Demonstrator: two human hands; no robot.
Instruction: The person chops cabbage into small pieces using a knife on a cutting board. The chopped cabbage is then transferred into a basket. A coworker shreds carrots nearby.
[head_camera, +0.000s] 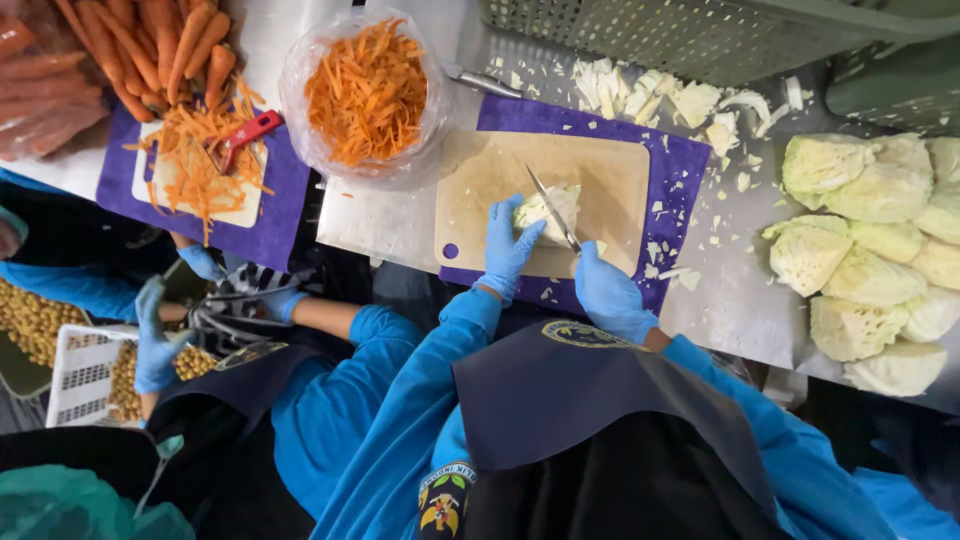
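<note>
Several cut cabbage halves (870, 270) lie piled at the right end of the steel worktop (380, 225), pale green with their cut faces up, well apart from the cutting place. Along the far edge stands a grey perforated crate (650, 35), and just in front of it a scatter of loose cabbage pieces (650, 95). Near the middle of the worktop a purple mat (680, 170) carries a tan cutting board (600, 190), and on that board sits a cabbage wedge (555, 208). The left hand (508, 245), in a blue glove, is spread over the near side of the wedge with its fingers curled down on it, holding it steady. The right hand (605, 290), also gloved in blue, is closed around the handle of a knife (552, 208) whose thin blade slants across the wedge, touching it. Beside the board, toward the left, a clear plastic bag (365, 95) holds shredded carrot. Farther left a second purple mat (270, 215) bears a smaller board (240, 205) heaped with carrot shreds (195, 160) and a red peeler (245, 135), and whole peeled carrots (150, 45) lie at the far left corner. A co-worker's gloved hand (152, 345) reaches below the near edge there, over a white basket (80, 375).
</note>
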